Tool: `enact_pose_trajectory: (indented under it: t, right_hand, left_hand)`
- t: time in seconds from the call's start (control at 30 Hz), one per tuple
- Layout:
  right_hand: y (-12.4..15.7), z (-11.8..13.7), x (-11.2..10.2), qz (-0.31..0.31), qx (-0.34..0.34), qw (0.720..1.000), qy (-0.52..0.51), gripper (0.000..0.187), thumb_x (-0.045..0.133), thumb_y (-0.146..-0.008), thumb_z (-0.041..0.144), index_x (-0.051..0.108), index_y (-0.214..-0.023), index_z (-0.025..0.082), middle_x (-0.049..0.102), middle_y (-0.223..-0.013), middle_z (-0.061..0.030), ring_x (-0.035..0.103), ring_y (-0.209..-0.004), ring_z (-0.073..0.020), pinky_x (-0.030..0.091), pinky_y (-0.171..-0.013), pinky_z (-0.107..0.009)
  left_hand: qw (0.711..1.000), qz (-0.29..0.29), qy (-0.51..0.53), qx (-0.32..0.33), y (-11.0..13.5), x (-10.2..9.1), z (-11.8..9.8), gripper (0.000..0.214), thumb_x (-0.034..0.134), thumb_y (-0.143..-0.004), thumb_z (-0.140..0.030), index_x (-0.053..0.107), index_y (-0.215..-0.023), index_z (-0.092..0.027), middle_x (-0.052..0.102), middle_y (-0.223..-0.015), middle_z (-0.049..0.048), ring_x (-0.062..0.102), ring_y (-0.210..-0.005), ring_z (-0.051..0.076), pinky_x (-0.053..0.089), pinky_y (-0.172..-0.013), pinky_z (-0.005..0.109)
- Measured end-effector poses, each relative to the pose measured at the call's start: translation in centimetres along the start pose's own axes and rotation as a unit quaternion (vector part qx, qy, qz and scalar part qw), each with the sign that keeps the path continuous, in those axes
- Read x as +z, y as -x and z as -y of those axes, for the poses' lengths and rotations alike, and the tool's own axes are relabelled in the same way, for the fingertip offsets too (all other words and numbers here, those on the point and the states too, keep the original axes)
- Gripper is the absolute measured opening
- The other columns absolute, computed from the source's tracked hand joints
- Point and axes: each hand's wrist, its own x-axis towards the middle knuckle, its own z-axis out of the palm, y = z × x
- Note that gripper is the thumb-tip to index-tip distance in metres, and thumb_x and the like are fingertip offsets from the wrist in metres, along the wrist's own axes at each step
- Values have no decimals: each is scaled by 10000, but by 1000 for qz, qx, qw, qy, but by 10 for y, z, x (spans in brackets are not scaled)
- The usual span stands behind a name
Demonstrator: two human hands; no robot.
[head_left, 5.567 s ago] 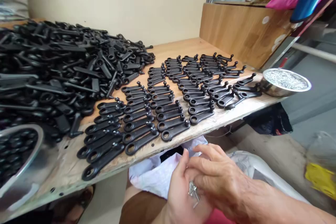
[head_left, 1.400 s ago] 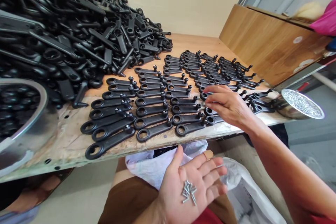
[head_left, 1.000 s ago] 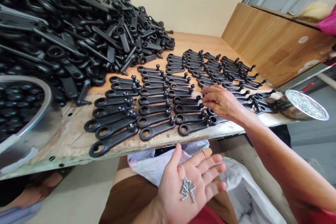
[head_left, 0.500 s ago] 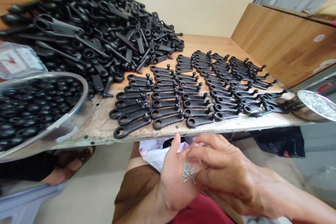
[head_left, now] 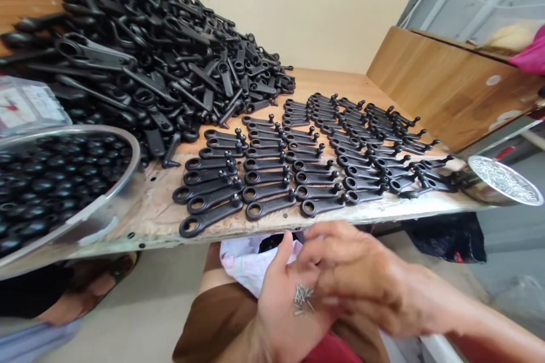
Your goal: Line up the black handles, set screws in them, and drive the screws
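Note:
My left hand is palm up below the table edge, thumb raised, with a little heap of small metal pins on its palm. Over its fingers lies my right hand, palm down, its fingers bent and close together beside the pins. Its fingertips are blurred, and whatever they may pinch is hidden. Just beyond both hands, black crank handles lie in rows on the table. Each has a ring at one end and a small upright stud at the other; some studs show shiny tips.
A large heap of black handles rises at the back left. In front of it stands a clear basin of black round knobs, beside a clear plastic box. A round dish of metal pins is at the right table edge.
The view has tilted up slightly, so the table sits lower in the picture. My right hand's fingers have shifted over my left palm, and the pins lie more bunched together.

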Motion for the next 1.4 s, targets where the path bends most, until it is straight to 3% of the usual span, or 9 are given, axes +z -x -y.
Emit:
enact_pose_trajectory:
  t: [0.07, 0.23, 0.4, 0.63, 0.73, 0.87, 0.97, 1.27, 1.4]
  right_hand:
    - [-4, -27, -12, -31, 4, 999, -40, 203, 509, -846, 215, 689, -753, 197, 662, -1042, -32, 584, -1001, -160, 460, -924, -269]
    - [-22, -109, -32, -199, 224, 952, -68, 106, 635, -720, 259, 696, -683, 182, 679, -937, -61, 626, -882, -200, 476, -846, -335]
    - [-35, -146, -22, -188, 259, 940, -113, 146, 636, -629, 297, 698, -634, 164, 676, -824, -58, 620, -868, -210, 459, -836, -333]
    - [-32, -150, -16, -165, 249, 949, -97, 132, 614, -639, 283, 689, -629, 174, 672, -793, -43, 613, -850, -197, 449, -804, -305]
    - [-39, -149, -22, -151, 265, 951, -52, 163, 616, -662, 266, 710, -753, 168, 686, -846, -36, 613, -830, -188, 444, -778, -280]
    - [-60, -148, -24, -61, 321, 939, 102, 221, 561, -752, 261, 713, -894, 188, 695, -840, -6, 614, -768, -156, 421, -670, -224]
    - [-74, -150, -22, -11, 335, 929, 160, 189, 567, -757, 275, 727, -843, 220, 683, -730, 10, 605, -711, -154, 378, -608, -224]
    - [-71, -150, -28, 16, 353, 917, 187, 154, 594, -731, 238, 733, -778, 193, 657, -653, 3, 591, -667, -142, 355, -571, -211]
    - [-66, -145, -31, 4, 344, 922, 177, 199, 584, -759, 261, 722, -882, 189, 675, -748, 7, 598, -738, -132, 369, -607, -192]
  left_hand:
    - [1000, -13, -14, 3, -1, -3, -3, 381, 547, -846, -400, 603, -1052, -85, 663, -985, 100, 588, -943, 214, 387, -900, 350]
    - [999, -23, -29, -10, -5, -10, -12, 515, 556, -826, -465, 573, -1141, -58, 590, -1183, 172, 504, -1118, 288, 368, -940, 409]
    - [999, -15, -26, -17, -7, -17, -16, 502, 545, -836, -461, 586, -1136, -60, 605, -1170, 160, 512, -1110, 282, 372, -940, 407]
    - [999, -17, -31, -19, -9, -18, -17, 519, 560, -829, -472, 590, -1138, -56, 608, -1174, 153, 512, -1108, 276, 373, -935, 397]
    - [999, -18, -30, -20, -9, -17, -17, 531, 558, -827, -487, 593, -1135, -57, 604, -1181, 152, 507, -1113, 282, 376, -932, 403]
    - [999, -25, -30, -20, -10, -17, -16, 532, 560, -827, -479, 587, -1142, -51, 606, -1177, 155, 509, -1112, 280, 380, -931, 400]
    - [999, -24, -32, -20, -10, -16, -16, 531, 561, -827, -480, 588, -1141, -52, 607, -1174, 152, 508, -1116, 278, 380, -936, 396]
    - [999, -19, -41, -17, -6, -15, -14, 518, 530, -842, -482, 586, -1144, -65, 606, -1175, 149, 499, -1127, 287, 360, -951, 415]
    - [999, -19, -47, -14, -5, -12, -11, 531, 535, -836, -490, 583, -1147, -62, 606, -1172, 157, 496, -1131, 294, 360, -948, 419]
